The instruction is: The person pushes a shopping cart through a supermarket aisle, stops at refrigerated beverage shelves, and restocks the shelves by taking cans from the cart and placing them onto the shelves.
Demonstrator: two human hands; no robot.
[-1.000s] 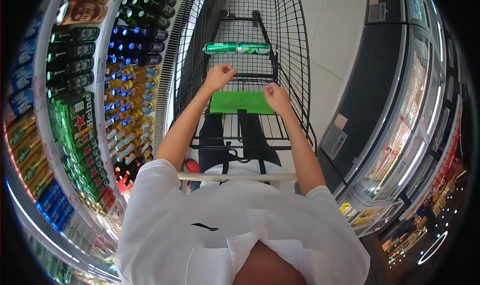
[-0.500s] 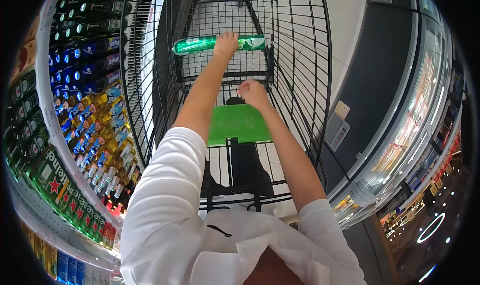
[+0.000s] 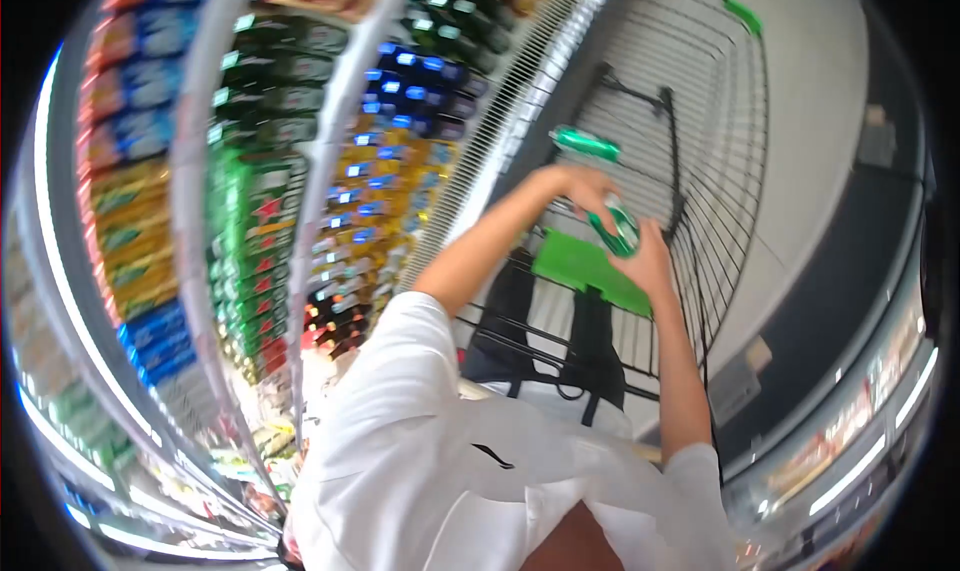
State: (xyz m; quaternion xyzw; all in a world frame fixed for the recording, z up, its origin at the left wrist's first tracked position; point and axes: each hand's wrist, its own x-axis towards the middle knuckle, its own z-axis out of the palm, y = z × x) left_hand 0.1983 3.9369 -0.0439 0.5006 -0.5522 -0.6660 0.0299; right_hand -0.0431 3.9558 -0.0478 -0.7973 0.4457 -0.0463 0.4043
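Note:
In the head view, a small green can with a pale patch on it is held between my two hands. My left hand reaches over it from the left, its fingers bent onto the can. From the right, my right hand has thumb and fingers curled around the can's near side. Just beyond my left hand, a shiny green cylinder lies in the shopping cart. Motion blur hides its print. The cart's green plastic panel is just below the hands.
Shelves of green bottles, blue-capped bottles and yellow bottles line the cart's left side. Green beer cartons stand lower on the shelf. A dark chiller cabinet curves along the right. Pale floor lies between.
The view has turned, showing more shelves. My left hand, earlier on a long green cylinder lying across the cart, now meets my right hand at a green can. The cylinder now looks much shorter.

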